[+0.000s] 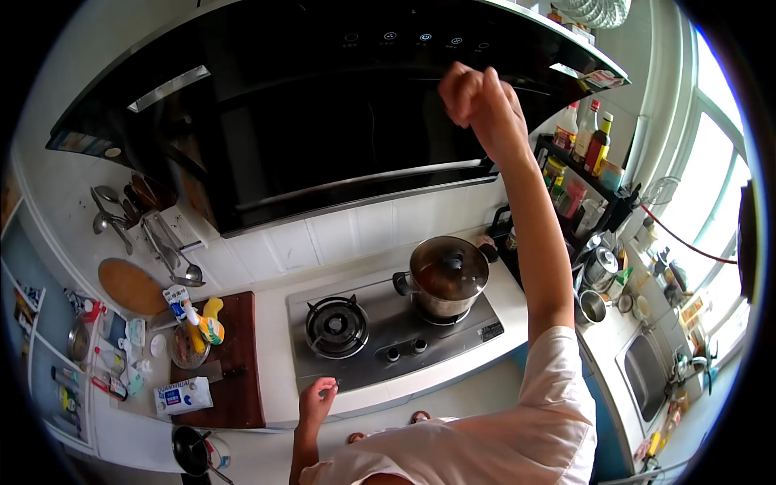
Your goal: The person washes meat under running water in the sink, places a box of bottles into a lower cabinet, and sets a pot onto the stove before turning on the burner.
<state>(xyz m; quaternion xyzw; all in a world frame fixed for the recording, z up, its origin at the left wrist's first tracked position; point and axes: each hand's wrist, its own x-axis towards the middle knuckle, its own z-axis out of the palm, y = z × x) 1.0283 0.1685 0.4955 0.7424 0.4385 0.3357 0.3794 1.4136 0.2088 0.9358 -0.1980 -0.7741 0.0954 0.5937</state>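
My right hand is raised in front of the black range hood, just below its row of lit touch icons. Its fingers are curled in with nothing visible in them; whether it touches the glass I cannot tell. Low by the front edge of the gas stove, my left hand hangs loosely bent, thumb and fingers apart and holding nothing. A steel pot with a glass lid sits on the right burner, brownish contents showing through. The left burner has no pot on it.
Left of the stove, a dark cutting board carries a knife, a white packet and a yellow-and-white bottle. Ladles hang on the wall. Sauce bottles stand on a right-hand rack, near a sink.
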